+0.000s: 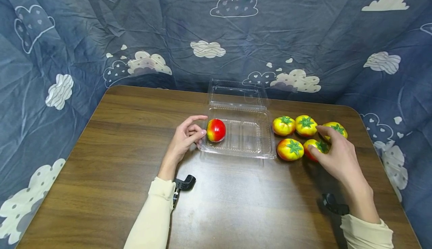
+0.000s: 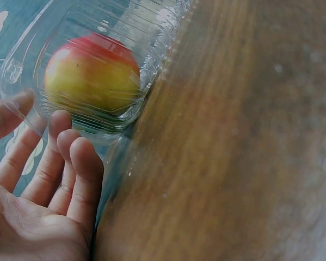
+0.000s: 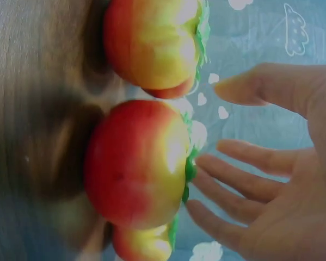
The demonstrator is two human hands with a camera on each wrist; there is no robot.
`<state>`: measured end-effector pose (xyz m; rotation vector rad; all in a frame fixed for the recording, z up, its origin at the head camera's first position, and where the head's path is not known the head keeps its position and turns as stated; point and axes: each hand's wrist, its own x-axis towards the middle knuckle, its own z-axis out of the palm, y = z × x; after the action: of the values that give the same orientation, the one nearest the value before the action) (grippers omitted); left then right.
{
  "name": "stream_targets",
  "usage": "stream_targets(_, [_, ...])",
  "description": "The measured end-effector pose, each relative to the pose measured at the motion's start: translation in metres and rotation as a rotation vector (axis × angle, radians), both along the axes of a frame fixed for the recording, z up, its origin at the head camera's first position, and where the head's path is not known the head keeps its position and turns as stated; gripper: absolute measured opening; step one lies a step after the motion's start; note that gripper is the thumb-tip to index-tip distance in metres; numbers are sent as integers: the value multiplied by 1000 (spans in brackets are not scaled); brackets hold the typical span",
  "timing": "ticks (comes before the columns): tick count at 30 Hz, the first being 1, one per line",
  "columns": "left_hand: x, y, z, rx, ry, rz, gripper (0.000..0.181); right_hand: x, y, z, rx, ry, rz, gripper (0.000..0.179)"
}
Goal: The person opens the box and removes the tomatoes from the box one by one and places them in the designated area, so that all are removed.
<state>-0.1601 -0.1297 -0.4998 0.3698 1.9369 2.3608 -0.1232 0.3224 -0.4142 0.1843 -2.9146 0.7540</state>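
Note:
A clear plastic container [image 1: 244, 138] lies with its lid folded back on the table, a red-and-yellow tomato-like fruit [image 1: 216, 130] in its left end. At the container's left rim is my left hand [image 1: 183, 138]; thumb and index finger meet the rim, and the other fingers [image 2: 86, 157] curl below it. Over the right-hand group of similar fruits hovers my right hand [image 1: 339, 155], its thumb and fingers spread. Nearest to it is the front right fruit [image 1: 315, 149], partly hidden by the thumb. A gap shows between these fingers and the fruit [image 3: 135, 168] in the right wrist view.
Several fruits with green leafy tops, such as the front left one [image 1: 290, 149], stand right of the container. The upright lid [image 1: 237, 95] is close to the back edge of the wooden table [image 1: 111, 159]. Behind hangs a blue cloud-print cloth [image 1: 182, 27].

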Motion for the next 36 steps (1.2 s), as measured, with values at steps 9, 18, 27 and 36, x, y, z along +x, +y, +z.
stream_targets(9, [1, 0, 2, -4, -6, 1, 47, -7, -29, 5, -63, 82, 29, 61])
stream_targets(18, [0, 0, 1, -2, 4, 6, 47, -12, -55, 10, -104, 68, 56, 61])
stream_targets(27, [-1, 1, 0, -8, 3, 1, 47, -24, -100, 14, -148, 46, 124, 61])
stream_targets(36, [0, -1, 0, -9, -9, 5, 47, -38, -145, 19, -161, 25, 206, 62])
